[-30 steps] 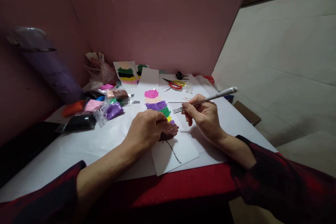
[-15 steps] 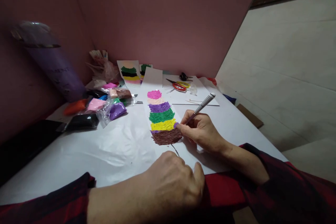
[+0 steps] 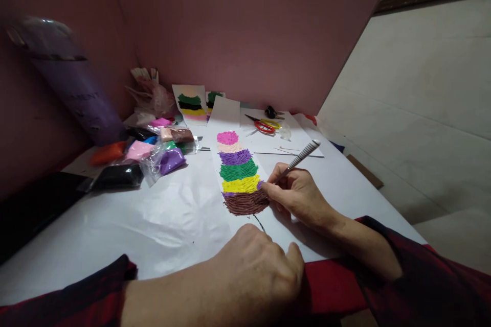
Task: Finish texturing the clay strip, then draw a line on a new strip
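On a white strip of paper lies a clay picture (image 3: 238, 171) in textured bands of pink, peach, purple, green, yellow and brown. My right hand (image 3: 293, 189) is closed around a thin tool with a ribbed grey handle (image 3: 305, 154), which points up and to the right. Its thumb and finger touch a small purple bit of clay (image 3: 260, 184) at the right end of the yellow band, just above the brown one. My left hand (image 3: 264, 263) is curled at the table's near edge, below the picture; its fingertips are hidden, so anything in them cannot be seen.
Bagged clay in several colours (image 3: 140, 150) lies to the left, near a purple bottle (image 3: 79, 92). Behind the picture are red-handled scissors (image 3: 264, 125) and a finished banded card (image 3: 191, 106). A pink wall (image 3: 249, 25) borders the white-covered table (image 3: 153, 225).
The view has shifted slightly, so the picture and both hands appear a little further right. My right hand keeps the tool and stays at the right end of the yellow band.
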A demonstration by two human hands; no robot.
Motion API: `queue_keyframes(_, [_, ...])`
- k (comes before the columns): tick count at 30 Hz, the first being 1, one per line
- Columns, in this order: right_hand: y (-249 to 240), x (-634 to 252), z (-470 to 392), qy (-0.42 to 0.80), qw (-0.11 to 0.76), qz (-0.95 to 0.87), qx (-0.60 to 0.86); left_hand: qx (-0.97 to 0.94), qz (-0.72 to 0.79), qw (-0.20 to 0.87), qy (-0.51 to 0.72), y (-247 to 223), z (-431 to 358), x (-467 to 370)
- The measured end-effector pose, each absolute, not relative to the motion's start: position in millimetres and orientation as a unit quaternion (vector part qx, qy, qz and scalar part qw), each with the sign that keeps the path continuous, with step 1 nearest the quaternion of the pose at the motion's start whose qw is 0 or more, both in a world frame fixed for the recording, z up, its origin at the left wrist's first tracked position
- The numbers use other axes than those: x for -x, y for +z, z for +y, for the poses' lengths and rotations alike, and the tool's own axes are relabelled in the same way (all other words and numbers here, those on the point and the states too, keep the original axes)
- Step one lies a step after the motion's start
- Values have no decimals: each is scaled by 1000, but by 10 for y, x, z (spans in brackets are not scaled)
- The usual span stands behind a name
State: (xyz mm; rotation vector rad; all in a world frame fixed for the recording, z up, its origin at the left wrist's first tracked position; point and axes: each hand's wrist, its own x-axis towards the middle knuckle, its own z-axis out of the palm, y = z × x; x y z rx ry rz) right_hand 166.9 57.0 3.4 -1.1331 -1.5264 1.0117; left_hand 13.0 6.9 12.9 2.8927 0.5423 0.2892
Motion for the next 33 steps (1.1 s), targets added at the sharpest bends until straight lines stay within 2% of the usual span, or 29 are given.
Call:
queue_keyframes(12, [57, -1702, 585, 349, 451, -651, 501, -974, 193, 89, 80, 230, 50, -110])
queue_keyframes(20, [94, -1718, 584, 361, 472, -616, 517, -973, 205, 99, -45, 411, 55, -137])
queue_keyframes(25, [89, -1696, 570, 398, 460, -623, 492, -975, 201, 89, -41, 344, 60, -169])
queue_keyframes(33, [66, -1717, 579, 361, 447, -646, 502, -977, 198, 74, -27, 359, 58, -149])
